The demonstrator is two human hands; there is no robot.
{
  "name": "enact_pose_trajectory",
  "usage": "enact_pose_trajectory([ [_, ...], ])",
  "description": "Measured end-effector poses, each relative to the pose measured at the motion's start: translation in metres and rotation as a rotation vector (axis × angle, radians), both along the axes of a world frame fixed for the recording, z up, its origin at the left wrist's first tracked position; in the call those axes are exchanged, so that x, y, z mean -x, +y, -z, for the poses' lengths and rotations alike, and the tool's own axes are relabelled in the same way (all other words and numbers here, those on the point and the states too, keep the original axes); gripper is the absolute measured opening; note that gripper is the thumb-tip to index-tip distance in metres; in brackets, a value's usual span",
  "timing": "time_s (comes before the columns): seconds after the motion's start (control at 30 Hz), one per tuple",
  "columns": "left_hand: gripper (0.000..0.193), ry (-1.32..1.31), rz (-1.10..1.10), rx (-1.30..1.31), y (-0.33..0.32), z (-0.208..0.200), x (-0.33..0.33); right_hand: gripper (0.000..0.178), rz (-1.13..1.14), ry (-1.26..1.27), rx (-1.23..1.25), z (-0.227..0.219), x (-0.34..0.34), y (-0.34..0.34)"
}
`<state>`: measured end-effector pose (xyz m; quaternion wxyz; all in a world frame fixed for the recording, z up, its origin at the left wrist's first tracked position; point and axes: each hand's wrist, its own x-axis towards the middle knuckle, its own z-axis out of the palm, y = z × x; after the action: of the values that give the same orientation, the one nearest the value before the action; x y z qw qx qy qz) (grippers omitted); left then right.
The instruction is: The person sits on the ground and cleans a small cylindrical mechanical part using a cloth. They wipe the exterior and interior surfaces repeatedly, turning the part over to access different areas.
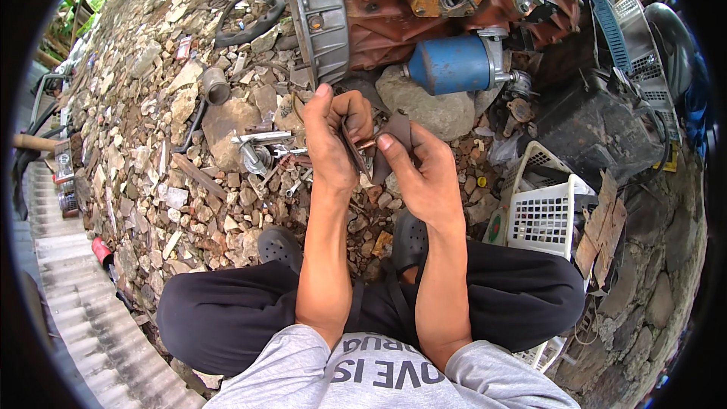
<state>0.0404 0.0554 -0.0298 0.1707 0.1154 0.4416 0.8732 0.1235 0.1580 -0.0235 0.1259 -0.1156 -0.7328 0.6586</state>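
Observation:
My left hand (333, 140) is closed, its thumb pointing up, around something mostly hidden in the fingers. A thin dark edge (354, 153) shows along its palm. Close beside it, my right hand (425, 174) pinches a bent dark brown sheet that looks like sandpaper (397, 136) between thumb and fingers. A small copper-coloured piece (366, 145) shows between the two hands; which hand grips it is unclear. Just beyond the hands stands a red-brown engine (386, 34) with a grey metal housing (322, 23) and a blue cylindrical filter (450, 65).
Rubble covers the ground. Left of my hands lie several wrenches and metal parts (257, 153), with a short pipe (216, 86) farther off. A large stone (424, 102) sits under the filter. At right are a white plastic basket (541, 216) and a dark box-shaped part (598, 129).

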Motion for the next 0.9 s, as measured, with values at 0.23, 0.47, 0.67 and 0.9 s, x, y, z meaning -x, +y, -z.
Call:
enact_pose_trajectory([
  [0.23, 0.057, 0.086, -0.042, 0.097, 0.009, 0.001, -0.004, 0.018, 0.049, 0.125, -0.093, -0.004, 0.002, 0.002],
  [0.47, 0.056, 0.219, -0.106, 0.247, 0.017, -0.003, -0.010, 0.016, 0.105, -0.070, -0.123, -0.010, -0.001, 0.003],
  [0.67, 0.058, 0.089, -0.067, 0.034, 0.014, -0.002, -0.010, 0.019, 0.078, 0.158, -0.095, -0.008, 0.003, -0.003],
  [0.9, 0.056, 0.030, -0.104, -0.056, 0.015, 0.001, -0.013, 0.020, 0.093, 0.116, -0.154, -0.007, 0.003, -0.005],
])
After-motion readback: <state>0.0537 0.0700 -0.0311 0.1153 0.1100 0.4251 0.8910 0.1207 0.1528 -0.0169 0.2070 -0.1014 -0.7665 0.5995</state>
